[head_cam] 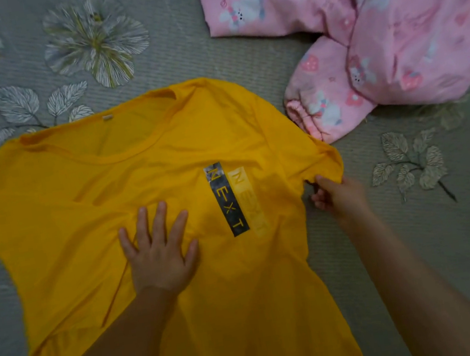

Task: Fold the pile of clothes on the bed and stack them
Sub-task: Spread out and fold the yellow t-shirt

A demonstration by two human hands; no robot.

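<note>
The left hand (159, 251) presses flat, fingers spread, on the bright yellow cotton T-shirt (107, 198) at centre frame; the right hand (338, 197) pinches its sleeve edge. Pulling that sleeve could drag the pink printed pyjamas (389, 30), upper right, or wrinkle the shirt.

Yellow T-shirt (140, 168), "NEXT" print: spread front-up on the bed, unfolded. Pink printed pyjamas (389, 30): heaped crumpled just beside its right sleeve.

Dim, even light is falling across the grey bedspread (180, 32), with no glare showing. Soft shadows are sitting just under both forearms on the yellow T-shirt (78, 208). Beyond the shirt's collar, the pink pyjamas (389, 30) are looking soft and smeared, and the corners are bending with wide-angle distortion.
</note>
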